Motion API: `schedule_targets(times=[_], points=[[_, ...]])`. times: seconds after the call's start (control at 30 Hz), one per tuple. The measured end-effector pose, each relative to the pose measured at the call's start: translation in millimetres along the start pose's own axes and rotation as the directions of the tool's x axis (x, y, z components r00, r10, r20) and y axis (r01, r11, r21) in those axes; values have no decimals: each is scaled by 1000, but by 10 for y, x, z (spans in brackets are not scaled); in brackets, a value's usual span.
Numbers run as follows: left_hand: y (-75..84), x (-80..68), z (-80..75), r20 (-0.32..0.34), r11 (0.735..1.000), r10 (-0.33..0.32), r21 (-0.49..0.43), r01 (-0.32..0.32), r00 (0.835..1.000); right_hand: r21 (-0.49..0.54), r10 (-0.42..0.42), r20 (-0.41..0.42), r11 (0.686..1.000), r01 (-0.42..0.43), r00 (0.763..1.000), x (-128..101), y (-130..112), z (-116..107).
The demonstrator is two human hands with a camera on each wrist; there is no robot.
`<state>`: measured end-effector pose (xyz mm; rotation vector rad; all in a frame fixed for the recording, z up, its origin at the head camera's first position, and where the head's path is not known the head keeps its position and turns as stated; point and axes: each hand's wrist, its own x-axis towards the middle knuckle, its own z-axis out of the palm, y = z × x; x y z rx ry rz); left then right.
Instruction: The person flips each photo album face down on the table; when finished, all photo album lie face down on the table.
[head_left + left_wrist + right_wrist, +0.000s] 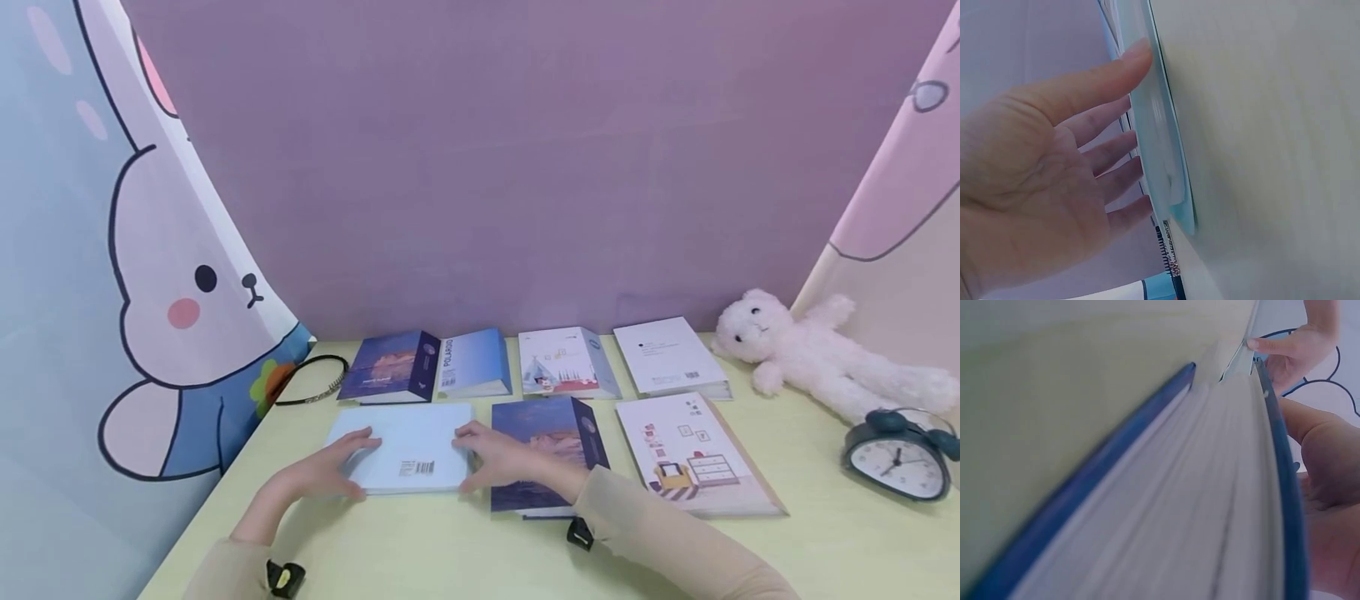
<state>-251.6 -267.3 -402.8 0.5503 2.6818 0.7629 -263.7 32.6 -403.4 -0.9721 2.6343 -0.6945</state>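
Observation:
A pale blue book (pixel 408 433) with a barcode lies flat on the table, between my two hands. My left hand (pixel 326 467) is at its left side, with relaxed, spread fingers over the cover; the left wrist view has the thumb (pixel 1140 56) at the book's front edge. At the right side my right hand (pixel 495 454) touches the book, fingertips near the upper right and thumb by the lower right corner. The right forearm passes over a navy book (pixel 536 433), whose page block (pixel 1210 487) fills the right wrist view and partly hides that hand.
Behind stand a row of books, including a blue one (pixel 480 358) and a white one (pixel 663 354). An illustrated white book (pixel 693 458) lies on the right. Farther right are a plush bear (pixel 825 358) and an alarm clock (pixel 896 458). A black hoop (pixel 315 382) lies back left.

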Motion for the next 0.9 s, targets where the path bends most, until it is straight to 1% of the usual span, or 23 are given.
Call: schedule_targets(times=[0.17,0.37,0.5,0.67,0.73,0.83,0.9], points=[[27,18,6,8,998,-60,-26,60,998,-28,-1,13,1000,1,1000,-8,-15,-18],[20,35,18,12,998,-65,-17,65,998,-74,3,15,997,-1,1000,-17,-25,-23],[22,53,23,13,998,-57,-13,57,998,-76,-2,14,997,3,1000,-23,-5,-24],[29,59,31,6,999,-33,-17,33,999,-17,-39,19,999,39,999,-43,85,-83],[36,66,38,-7,999,-23,-24,23,1000,32,-65,21,997,64,998,-73,133,-128],[55,81,56,-54,1000,-16,-26,15,998,119,-90,6,989,88,996,-151,206,-207],[78,91,66,-94,999,-7,-48,2,996,180,-108,-30,977,112,994,-226,246,-263]])
